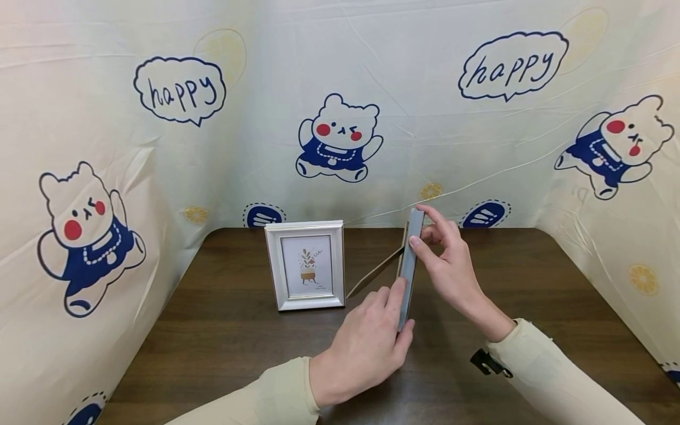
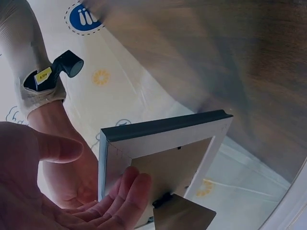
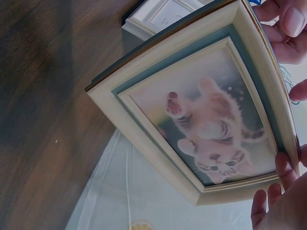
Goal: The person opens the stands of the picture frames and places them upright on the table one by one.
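Observation:
A picture frame (image 1: pixel 411 262) stands nearly edge-on between the hands, its blue-grey side facing the head camera. My left hand (image 1: pixel 366 342) grips its lower near edge, fingers on the back side and thumb toward the front. Higher up, my right hand (image 1: pixel 451 262) holds it with thumb and fingertips against the edge. From the brown back (image 2: pixel 168 167) in the left wrist view, a support leg (image 1: pixel 376 273) swings out to the left. The cream front shows a kitten picture (image 3: pixel 211 129) in the right wrist view.
Left of the hands, a smaller white picture frame (image 1: pixel 305 265) with a potted-plant print stands upright on the dark wooden table (image 1: pixel 223 336). A pale cloth (image 1: pixel 425 141) printed with bears and the word "happy" hangs around the table's back and sides.

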`<state>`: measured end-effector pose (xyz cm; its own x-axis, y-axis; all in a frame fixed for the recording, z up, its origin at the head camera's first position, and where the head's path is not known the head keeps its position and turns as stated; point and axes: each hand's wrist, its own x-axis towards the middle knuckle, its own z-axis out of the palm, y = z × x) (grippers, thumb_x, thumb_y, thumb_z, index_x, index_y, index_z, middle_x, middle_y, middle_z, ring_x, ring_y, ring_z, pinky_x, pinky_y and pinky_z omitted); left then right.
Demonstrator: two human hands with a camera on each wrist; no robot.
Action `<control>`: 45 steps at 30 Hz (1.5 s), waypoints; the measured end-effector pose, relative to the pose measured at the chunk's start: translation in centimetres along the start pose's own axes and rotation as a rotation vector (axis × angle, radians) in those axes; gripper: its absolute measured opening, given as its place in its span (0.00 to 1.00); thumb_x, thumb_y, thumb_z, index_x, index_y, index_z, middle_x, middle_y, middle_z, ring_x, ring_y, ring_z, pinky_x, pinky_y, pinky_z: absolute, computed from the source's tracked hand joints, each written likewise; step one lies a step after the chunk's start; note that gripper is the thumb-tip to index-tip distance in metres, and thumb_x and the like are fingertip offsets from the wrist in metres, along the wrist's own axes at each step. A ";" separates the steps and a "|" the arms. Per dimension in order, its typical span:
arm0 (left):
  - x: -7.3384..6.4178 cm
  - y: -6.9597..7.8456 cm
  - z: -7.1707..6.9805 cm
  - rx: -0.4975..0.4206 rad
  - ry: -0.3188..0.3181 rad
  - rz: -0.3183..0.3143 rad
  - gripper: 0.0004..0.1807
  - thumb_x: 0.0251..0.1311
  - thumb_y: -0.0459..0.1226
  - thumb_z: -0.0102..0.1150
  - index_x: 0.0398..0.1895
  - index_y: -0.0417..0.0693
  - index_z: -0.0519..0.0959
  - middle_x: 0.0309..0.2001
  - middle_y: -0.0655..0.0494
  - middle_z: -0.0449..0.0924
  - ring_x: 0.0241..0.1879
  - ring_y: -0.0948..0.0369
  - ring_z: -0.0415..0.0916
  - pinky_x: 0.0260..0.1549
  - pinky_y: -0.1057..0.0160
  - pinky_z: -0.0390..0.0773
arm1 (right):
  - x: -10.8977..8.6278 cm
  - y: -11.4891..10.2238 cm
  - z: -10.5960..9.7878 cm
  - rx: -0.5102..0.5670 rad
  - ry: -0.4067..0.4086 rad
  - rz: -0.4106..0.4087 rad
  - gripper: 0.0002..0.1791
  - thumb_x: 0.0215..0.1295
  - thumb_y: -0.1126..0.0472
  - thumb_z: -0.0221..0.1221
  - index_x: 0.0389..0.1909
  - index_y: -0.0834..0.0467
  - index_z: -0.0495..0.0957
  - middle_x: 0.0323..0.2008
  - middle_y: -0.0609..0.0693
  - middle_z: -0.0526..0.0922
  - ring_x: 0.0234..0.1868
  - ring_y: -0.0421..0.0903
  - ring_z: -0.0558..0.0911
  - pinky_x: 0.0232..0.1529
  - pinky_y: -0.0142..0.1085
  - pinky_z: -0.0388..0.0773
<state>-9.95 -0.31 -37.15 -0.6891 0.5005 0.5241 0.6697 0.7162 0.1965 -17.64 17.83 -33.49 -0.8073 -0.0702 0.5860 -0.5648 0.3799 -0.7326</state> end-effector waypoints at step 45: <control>1.1 -0.5 1.3 0.128 0.007 -0.017 0.34 0.61 0.39 0.74 0.63 0.35 0.66 0.31 0.54 0.72 0.26 0.59 0.77 0.17 0.67 0.76 | 0.2 -0.1 1.0 -0.028 0.073 0.018 0.28 0.72 0.70 0.63 0.72 0.58 0.72 0.34 0.55 0.86 0.47 0.46 0.70 0.46 0.41 0.63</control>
<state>-11.39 0.46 -37.76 -0.6974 0.4848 0.5278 0.6171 0.7807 0.0983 -17.91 16.87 -33.64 -0.8018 0.0035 0.5975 -0.5448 0.4067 -0.7334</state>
